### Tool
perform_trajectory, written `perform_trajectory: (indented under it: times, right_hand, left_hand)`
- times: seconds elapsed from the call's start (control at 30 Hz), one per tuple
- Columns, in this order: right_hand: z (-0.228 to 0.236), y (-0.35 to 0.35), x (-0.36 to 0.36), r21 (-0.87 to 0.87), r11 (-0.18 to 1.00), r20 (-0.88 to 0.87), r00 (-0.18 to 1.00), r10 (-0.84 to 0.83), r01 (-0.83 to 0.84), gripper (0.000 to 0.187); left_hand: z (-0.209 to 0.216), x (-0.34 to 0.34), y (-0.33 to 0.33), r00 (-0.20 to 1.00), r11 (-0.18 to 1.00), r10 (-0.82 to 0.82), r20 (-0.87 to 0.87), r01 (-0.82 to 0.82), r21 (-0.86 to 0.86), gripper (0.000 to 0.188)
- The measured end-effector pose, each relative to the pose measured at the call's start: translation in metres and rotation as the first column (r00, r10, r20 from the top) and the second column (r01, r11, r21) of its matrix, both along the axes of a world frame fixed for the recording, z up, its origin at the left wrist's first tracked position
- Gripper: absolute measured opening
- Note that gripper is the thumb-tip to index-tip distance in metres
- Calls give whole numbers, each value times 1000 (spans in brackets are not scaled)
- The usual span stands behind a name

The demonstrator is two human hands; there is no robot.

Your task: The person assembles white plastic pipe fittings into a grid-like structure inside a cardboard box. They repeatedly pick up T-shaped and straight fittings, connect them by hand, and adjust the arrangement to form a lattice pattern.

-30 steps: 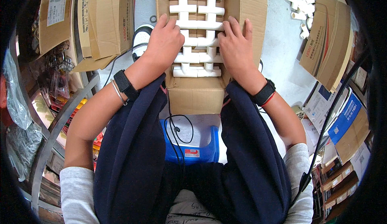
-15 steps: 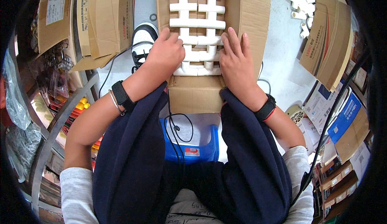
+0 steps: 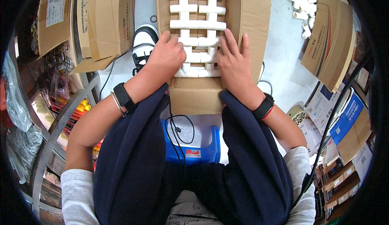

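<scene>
White plastic pipe tee fittings lie in two columns of rows inside an open cardboard box between my knees. My left hand is at the left side of the near rows, its fingers bent and closed against the ends of the fittings; the thumb is hidden. On the opposite side, my right hand rests over the right ends of the same rows. Its fingers are stretched and apart, with the fingertips touching the fittings near the box wall.
A blue plastic stool or bin sits below the box, with a black cord hanging over it. Loose white pipe pieces are heaped on the floor at far right. Cardboard boxes stand at left and right. A metal rail curves along the left.
My right hand has shifted slightly left, further over the fittings. My left hand's fingertips have dropped slightly nearer to me. The fittings stay in their rows.
</scene>
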State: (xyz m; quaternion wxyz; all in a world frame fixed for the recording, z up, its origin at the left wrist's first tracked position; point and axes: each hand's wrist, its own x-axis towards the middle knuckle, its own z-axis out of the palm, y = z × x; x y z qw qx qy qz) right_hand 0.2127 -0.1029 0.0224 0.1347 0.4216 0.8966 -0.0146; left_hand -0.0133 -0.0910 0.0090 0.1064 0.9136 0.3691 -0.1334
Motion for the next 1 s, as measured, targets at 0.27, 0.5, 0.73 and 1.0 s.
perform_trajectory:
  times: [0.27,0.5,0.73,1.0]
  right_hand:
    - [-3,-1,1,16,1000,-50,999,-14,15,23]
    - [13,5,0,-66,998,27,1000,3,-1,36]
    - [28,38,25,-273,954,-598,755,-268,122,42]
    - [-26,131,133,126,839,-613,707,-353,529,51]
  left_hand:
    - [0,1,-2,1000,998,-11,10,10,57,11]
    - [6,-1,-1,992,996,39,122,-48,70,18]
    - [23,2,20,921,972,163,354,-89,-216,20]
    - [18,-3,83,818,973,212,535,-225,-42,22]
